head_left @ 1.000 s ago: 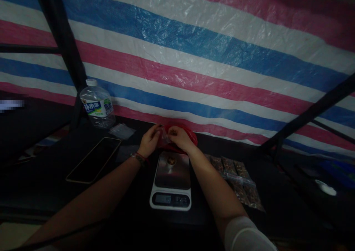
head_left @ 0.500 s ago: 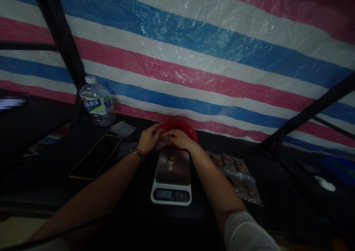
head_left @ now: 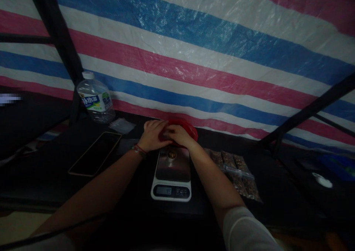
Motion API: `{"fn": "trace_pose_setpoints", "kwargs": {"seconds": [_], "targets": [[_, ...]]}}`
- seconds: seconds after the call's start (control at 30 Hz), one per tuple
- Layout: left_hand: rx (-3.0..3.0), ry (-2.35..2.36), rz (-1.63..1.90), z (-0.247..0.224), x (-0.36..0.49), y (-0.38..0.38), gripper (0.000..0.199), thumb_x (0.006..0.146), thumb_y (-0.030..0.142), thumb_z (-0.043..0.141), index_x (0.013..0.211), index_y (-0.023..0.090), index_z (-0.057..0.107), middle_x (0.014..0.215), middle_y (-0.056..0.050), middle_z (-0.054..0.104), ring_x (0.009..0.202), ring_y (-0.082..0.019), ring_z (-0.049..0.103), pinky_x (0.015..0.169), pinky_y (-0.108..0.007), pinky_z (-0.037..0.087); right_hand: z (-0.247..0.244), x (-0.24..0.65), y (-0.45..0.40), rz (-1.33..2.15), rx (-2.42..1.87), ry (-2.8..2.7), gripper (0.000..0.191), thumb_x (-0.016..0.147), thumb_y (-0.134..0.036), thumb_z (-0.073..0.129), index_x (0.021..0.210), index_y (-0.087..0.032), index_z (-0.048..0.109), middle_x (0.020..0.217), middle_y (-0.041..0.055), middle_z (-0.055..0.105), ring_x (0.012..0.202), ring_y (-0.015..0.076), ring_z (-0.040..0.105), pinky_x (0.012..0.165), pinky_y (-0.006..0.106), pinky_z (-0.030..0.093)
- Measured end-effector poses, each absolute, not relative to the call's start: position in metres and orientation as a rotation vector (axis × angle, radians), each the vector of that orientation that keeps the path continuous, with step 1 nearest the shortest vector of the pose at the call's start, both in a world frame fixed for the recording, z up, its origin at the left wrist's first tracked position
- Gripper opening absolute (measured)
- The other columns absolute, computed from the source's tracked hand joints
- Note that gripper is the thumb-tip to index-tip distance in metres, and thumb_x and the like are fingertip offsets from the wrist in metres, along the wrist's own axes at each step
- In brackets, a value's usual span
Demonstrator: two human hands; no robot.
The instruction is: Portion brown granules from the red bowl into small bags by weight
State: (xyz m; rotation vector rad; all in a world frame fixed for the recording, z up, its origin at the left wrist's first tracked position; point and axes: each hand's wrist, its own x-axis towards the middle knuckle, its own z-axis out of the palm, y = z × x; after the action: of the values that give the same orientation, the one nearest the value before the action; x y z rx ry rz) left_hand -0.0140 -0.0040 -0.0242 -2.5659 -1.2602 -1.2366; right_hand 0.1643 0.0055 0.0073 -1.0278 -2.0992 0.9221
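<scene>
My left hand [head_left: 154,135] curves round a small clear plastic bag [head_left: 166,133], thumb pointing right. Most of the bag is hidden by my fingers. From the other side my right hand [head_left: 179,135] has bent fingers pinched at the same bag. A red plastic bag or basin [head_left: 190,127] lies just behind both hands; its contents are hidden. Below the hands sits a white kitchen scale [head_left: 171,192] with a steel plate. A small round brownish reflection or item [head_left: 172,154] shows at the plate's far end, and I cannot tell which. The display digits are too dim to read.
Left of the scale lies a phone [head_left: 95,154], with clear empty bags [head_left: 122,126] and a large plastic bottle [head_left: 97,99] beyond. Filled zip bags [head_left: 240,175] lie in rows on the right. Dark frame bars and a striped tarp [head_left: 194,66] stand behind.
My left hand has turned and opened wider round the small bag, its thumb swinging down to the right. The right fingers stay at the bag. The view has shifted slightly.
</scene>
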Motion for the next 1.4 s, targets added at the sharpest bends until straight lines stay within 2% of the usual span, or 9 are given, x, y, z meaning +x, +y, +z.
{"fn": "trace_pose_setpoints", "kwargs": {"seconds": [0.2,0.3,0.47,0.63,0.77,0.87,0.97,1.17,1.4], "targets": [[-2.599,-1.286,-1.128,-0.024,-0.008,-0.004,0.075,0.069,0.052,0.068,0.135,0.02,0.05,0.12,-0.013,0.062,0.113,-0.033,0.053,0.103,-0.05,0.029,0.014,0.158,-0.002,0.854,-1.146,-2.141,0.017,0.071,-0.02,0.072,0.087,-0.014,0.071,0.08,0.0013,0.068,0.071,0.0135,0.058,0.069,0.024,0.044],[-2.61,-1.306,-1.171,-0.024,-0.012,-0.003,0.069,0.07,0.051,0.068,0.13,0.02,0.053,0.117,-0.012,0.063,0.111,-0.031,0.055,0.102,-0.048,0.032,0.018,0.166,0.003,0.695,-1.125,-2.146,0.013,0.079,-0.015,0.061,0.087,-0.017,0.072,0.091,0.0032,0.07,0.085,0.0154,0.061,0.082,0.027,0.045],[-2.461,-1.409,-1.424,-0.027,-0.016,-0.001,0.051,0.078,0.044,0.062,0.12,0.015,0.056,0.112,-0.012,0.063,0.105,-0.028,0.058,0.095,-0.042,0.043,0.017,0.185,0.014,0.513,-1.333,-2.161,0.035,0.079,-0.003,0.046,0.093,-0.02,0.075,0.099,0.0047,0.073,0.094,0.0192,0.064,0.091,0.032,0.046],[-2.328,-1.511,-1.575,-0.036,-0.018,0.004,0.042,0.081,0.04,0.06,0.116,0.016,0.057,0.103,-0.01,0.063,0.096,-0.025,0.06,0.089,-0.039,0.048,-0.005,0.183,0.019,0.38,-1.309,-2.466,0.032,0.08,-0.006,0.052,0.103,-0.015,0.073,0.11,0.0119,0.071,0.106,0.0245,0.062,0.096,0.034,0.043],[-2.32,-1.524,-1.614,-0.039,-0.019,0.007,0.038,0.082,0.038,0.058,0.114,0.017,0.057,0.101,-0.009,0.064,0.094,-0.024,0.061,0.088,-0.038,0.049,-0.022,0.175,0.022,0.453,-1.188,-2.604,0.037,0.08,-0.005,0.054,0.112,-0.016,0.069,0.118,0.0109,0.068,0.11,0.022,0.061,0.098,0.033,0.042],[-2.317,-1.534,-1.623,-0.039,-0.019,0.007,0.037,0.083,0.037,0.057,0.113,0.016,0.058,0.099,-0.009,0.064,0.093,-0.024,0.061,0.086,-0.038,0.049,-0.028,0.171,0.025,0.464,-1.154,-2.642,0.037,0.076,-0.011,0.065,0.112,-0.018,0.069,0.122,0.0109,0.066,0.113,0.0253,0.059,0.102,0.039,0.038],[-2.323,-1.529,-1.613,-0.039,-0.019,0.008,0.035,0.083,0.038,0.057,0.111,0.017,0.058,0.099,-0.009,0.064,0.093,-0.023,0.061,0.086,-0.037,0.049,-0.029,0.169,0.026,0.445,-1.136,-2.655,0.033,0.074,-0.012,0.069,0.106,-0.017,0.072,0.117,0.012,0.067,0.109,0.0258,0.06,0.099,0.038,0.04],[-2.338,-1.528,-1.597,-0.042,-0.018,0.009,0.036,0.083,0.038,0.057,0.111,0.016,0.059,0.1,-0.009,0.064,0.093,-0.023,0.061,0.087,-0.038,0.049,-0.019,0.17,0.024,0.394,-1.22,-2.625,0.025,0.079,-0.006,0.058,0.092,-0.016,0.076,0.098,0.0108,0.073,0.091,0.0219,0.066,0.085,0.03,0.046],[-2.333,-1.562,-1.597,-0.044,-0.018,0.011,0.037,0.084,0.041,0.058,0.111,0.016,0.058,0.1,-0.009,0.065,0.093,-0.024,0.063,0.087,-0.037,0.05,-0.003,0.183,0.022,0.336,-1.315,-2.559,0.029,0.075,-0.003,0.06,0.093,-0.018,0.077,0.1,0.0089,0.074,0.095,0.0221,0.066,0.089,0.03,0.045]]}}
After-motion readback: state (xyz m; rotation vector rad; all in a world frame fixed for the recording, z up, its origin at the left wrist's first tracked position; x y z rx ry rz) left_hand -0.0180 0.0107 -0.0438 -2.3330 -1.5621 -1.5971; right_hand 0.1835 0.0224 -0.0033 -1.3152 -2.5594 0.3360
